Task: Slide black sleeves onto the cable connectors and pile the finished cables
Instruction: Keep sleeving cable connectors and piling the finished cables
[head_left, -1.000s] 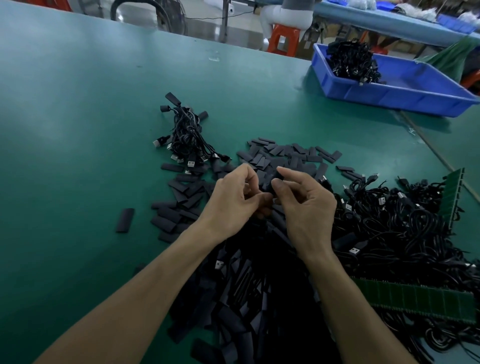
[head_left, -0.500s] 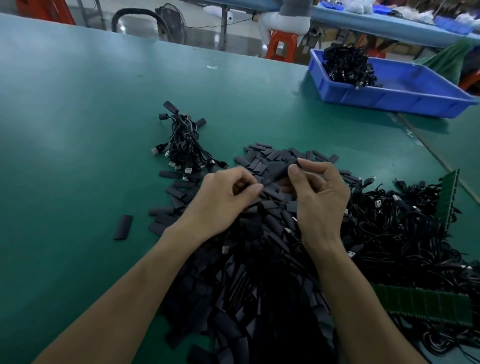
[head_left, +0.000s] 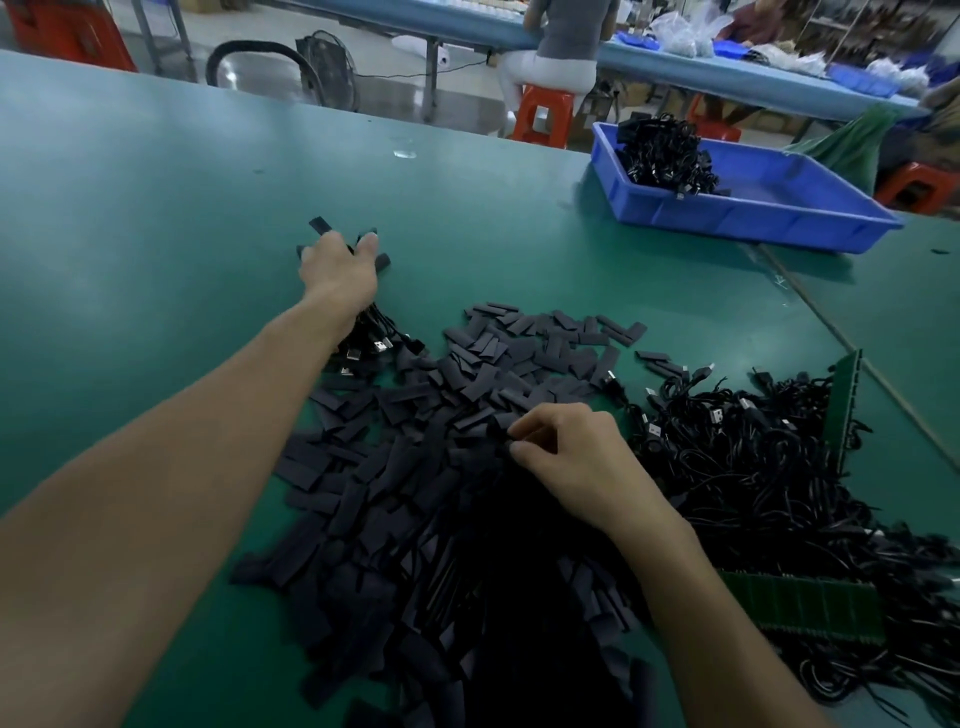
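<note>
Most finished cables (head_left: 372, 340) unseen beneath left hand (head_left: 340, 267)

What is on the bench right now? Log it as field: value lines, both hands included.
left hand: reached out over the finished cables; grip hidden
right hand: pinches a black sleeve at the sleeve pile
bare cables: tangled, right of the sleeve pile
blue tray: far right, holds more cables
table: green
</note>
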